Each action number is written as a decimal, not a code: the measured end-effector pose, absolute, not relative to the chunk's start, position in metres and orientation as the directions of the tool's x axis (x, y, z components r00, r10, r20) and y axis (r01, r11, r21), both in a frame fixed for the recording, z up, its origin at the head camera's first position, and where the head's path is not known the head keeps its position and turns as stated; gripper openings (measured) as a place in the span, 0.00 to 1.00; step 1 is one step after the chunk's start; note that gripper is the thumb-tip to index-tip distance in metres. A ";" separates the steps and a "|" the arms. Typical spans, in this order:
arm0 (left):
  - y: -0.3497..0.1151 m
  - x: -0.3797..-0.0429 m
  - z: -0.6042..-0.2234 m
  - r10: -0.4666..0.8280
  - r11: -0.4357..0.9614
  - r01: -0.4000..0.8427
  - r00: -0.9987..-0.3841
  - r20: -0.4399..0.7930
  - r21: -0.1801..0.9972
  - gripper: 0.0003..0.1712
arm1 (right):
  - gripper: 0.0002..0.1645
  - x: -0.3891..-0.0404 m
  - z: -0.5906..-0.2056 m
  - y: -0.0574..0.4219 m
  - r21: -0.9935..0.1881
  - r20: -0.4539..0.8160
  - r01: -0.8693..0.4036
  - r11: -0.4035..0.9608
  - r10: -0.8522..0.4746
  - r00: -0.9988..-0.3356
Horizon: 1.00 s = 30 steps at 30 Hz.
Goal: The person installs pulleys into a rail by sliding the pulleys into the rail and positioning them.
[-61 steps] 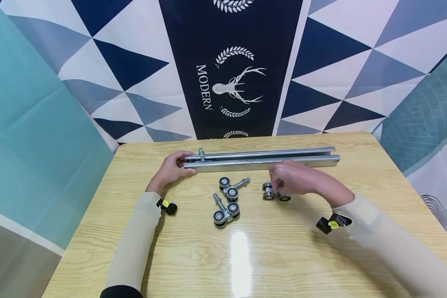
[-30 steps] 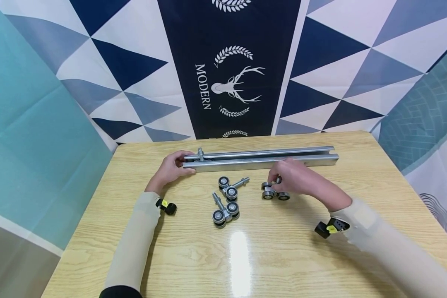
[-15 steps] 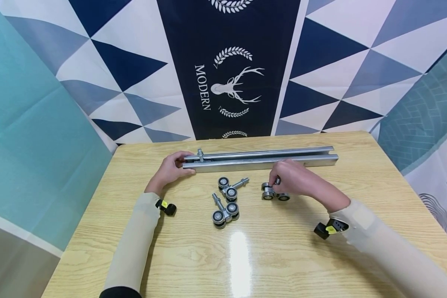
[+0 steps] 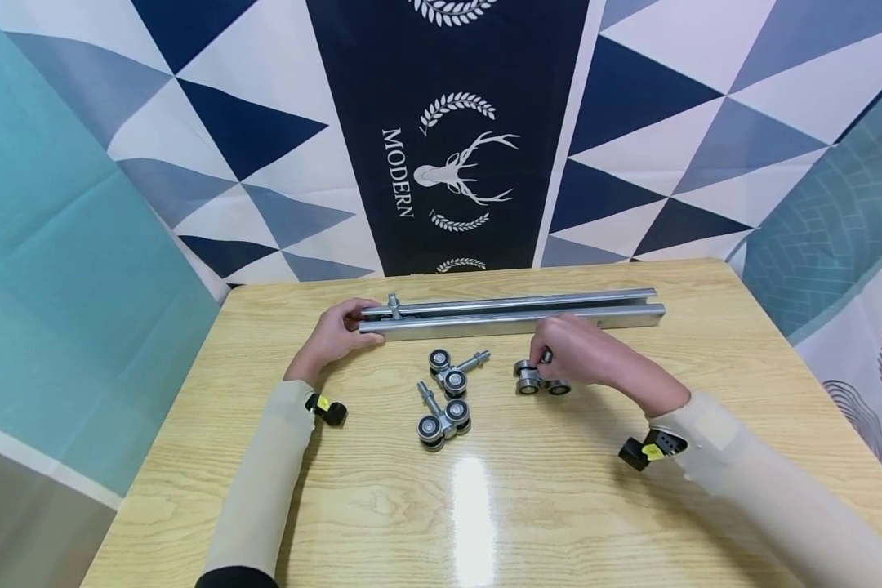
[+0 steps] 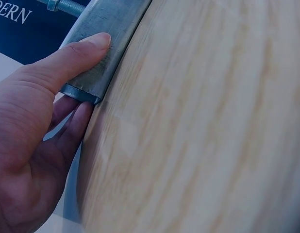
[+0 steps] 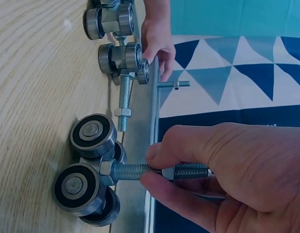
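A long silver metal track (image 4: 514, 326) lies along the back of the table with its slot facing up. My left hand (image 4: 332, 338) grips its left end, thumb (image 5: 96, 48) on the near wall and fingers behind the end. A bolt (image 4: 393, 306) sticks up from the slot near that hand. My right hand (image 4: 579, 351) pinches, between thumb and fingers, the threaded bolt (image 6: 130, 171) of a roller trolley (image 4: 527, 379) whose wheels rest on the table, bolt upright. Two more roller trolleys, one farther (image 4: 452, 376) and one nearer (image 4: 443, 426), lie left of it.
The wooden table (image 4: 382, 498) reaches toward the viewer, with a bright light reflection in front of the trolleys. Behind its back edge hangs a patterned cloth (image 4: 448, 163). A teal cloth (image 4: 73, 245) covers the left side.
Very little differs. The right hand's fingertips have shifted slightly at the trolley's bolt, while the left hand keeps its grip on the track. The loose trolleys stay put.
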<state>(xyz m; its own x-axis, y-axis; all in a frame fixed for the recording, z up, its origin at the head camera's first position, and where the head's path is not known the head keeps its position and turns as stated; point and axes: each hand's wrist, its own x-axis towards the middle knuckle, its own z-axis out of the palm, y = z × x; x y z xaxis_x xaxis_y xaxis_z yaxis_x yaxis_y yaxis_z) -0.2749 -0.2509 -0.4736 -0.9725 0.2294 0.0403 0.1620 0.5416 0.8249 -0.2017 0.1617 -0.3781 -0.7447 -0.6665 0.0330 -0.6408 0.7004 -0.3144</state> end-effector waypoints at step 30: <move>-0.253 -0.276 -0.475 0.232 0.554 0.168 -0.972 0.043 0.816 0.37 | 0.08 -0.243 -0.331 0.208 -0.238 0.082 -0.681 0.693 -0.684 -0.725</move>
